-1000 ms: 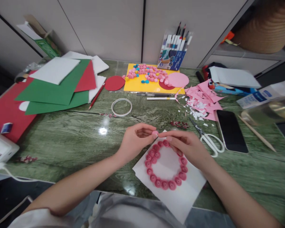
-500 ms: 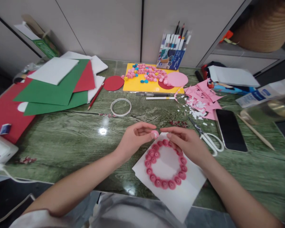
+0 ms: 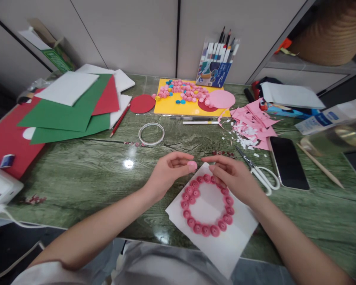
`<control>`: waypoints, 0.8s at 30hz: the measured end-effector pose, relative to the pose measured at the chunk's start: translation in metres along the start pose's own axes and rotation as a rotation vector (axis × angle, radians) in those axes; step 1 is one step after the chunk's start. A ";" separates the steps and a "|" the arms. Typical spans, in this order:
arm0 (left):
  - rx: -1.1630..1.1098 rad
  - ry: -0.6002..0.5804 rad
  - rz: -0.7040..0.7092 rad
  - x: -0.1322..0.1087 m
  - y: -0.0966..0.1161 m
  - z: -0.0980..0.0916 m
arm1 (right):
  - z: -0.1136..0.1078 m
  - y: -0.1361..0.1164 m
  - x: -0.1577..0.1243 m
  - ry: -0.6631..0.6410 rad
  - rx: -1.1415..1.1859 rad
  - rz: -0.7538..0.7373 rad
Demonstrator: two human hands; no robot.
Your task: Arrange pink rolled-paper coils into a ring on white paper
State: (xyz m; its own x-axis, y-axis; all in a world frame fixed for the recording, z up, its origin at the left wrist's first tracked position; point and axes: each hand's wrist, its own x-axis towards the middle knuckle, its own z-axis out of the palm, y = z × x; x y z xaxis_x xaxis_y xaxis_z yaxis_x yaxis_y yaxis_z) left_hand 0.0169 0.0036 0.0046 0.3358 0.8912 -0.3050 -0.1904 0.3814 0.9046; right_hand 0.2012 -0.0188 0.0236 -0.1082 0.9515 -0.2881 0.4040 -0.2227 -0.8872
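A white sheet (image 3: 216, 253) on the worktop (image 3: 106, 170) bears a ring of pink coils (image 3: 206, 230). The right hand (image 3: 237, 177) is over the sheet's far right edge, thumb and forefinger slightly apart. Beside the sheet's far corner, the left hand (image 3: 163, 174) pinches a pink disc (image 3: 192, 165). Right of the sheet lie scissors (image 3: 254, 168); well beyond it, a yellow card (image 3: 166, 109) carries small coloured pieces (image 3: 191, 93).

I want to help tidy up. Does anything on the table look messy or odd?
Yes. Tiny white paper bits lie scattered over and beside the jagged pink paper scraps, like a spill. Also, the ring of round pink pieces on the white paper sheet looks uneven: two pieces sit inside its left side.
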 end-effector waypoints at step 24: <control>0.088 -0.090 0.064 0.004 0.001 -0.009 | -0.004 0.003 0.003 0.018 0.026 -0.028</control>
State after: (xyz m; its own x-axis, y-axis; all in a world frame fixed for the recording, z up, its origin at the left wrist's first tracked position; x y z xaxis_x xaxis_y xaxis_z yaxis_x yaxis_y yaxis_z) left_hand 0.0102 0.0099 0.0016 0.4075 0.8859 -0.2216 -0.1336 0.2978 0.9452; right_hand 0.2053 -0.0160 0.0218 -0.1029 0.9610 -0.2568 0.3773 -0.2011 -0.9040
